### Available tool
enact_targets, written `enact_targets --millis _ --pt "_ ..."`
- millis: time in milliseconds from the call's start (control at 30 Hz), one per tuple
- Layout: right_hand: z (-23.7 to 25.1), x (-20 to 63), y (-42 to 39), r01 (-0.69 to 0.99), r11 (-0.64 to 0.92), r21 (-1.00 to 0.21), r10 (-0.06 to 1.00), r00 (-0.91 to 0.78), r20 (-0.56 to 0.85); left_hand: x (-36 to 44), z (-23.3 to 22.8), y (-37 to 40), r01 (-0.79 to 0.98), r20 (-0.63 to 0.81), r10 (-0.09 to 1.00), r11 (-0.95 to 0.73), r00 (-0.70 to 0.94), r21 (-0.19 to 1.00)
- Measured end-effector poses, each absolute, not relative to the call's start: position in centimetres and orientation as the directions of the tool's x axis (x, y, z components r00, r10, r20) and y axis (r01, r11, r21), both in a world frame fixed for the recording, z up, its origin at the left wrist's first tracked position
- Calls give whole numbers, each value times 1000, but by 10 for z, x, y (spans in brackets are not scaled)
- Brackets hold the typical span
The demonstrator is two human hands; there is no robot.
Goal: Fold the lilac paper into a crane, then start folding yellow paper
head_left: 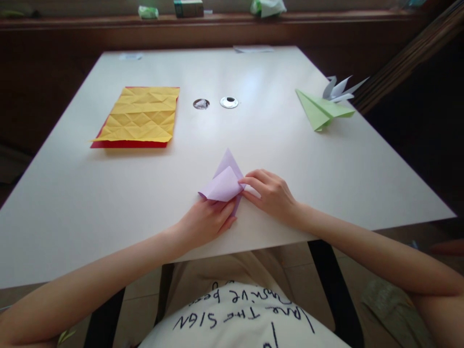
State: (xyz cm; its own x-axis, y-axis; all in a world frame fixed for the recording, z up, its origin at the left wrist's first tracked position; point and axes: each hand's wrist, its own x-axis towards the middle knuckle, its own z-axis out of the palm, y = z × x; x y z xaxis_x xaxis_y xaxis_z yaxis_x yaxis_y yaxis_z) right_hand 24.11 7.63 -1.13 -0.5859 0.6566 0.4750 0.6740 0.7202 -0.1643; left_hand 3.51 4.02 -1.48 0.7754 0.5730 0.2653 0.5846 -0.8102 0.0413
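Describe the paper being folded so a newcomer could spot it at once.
On the white table, look at the near edge, where the left hand and right hand meet. The lilac paper lies between them, the only purple sheet, one flap curled up.

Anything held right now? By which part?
Lilac paper: left hand presses its near edge, right hand fingers pinch its right corner, flap curled over.
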Motion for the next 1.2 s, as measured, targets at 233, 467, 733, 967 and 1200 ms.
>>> enact_targets --millis 233,467,733,967,1200 --pt "-11 240 80 537 814 -219 570 -670 475 34 -18 41 587 292 571 -809 767 40" --pt "-14 245 83 584 767 -265 636 -637 435 33 -19 40 606 323 604 -788 729 106" --pt "-4 242 92 474 843 -256 538 -731 419 34 -18 40 596 323 582 -800 746 67" --pt "-1 240 107 379 885 -271 456 -824 337 34 -20 40 579 363 574 -808 735 106" --pt "-9 245 106 423 828 -368 543 -768 339 35 -17 41 552 383 526 -832 759 47"
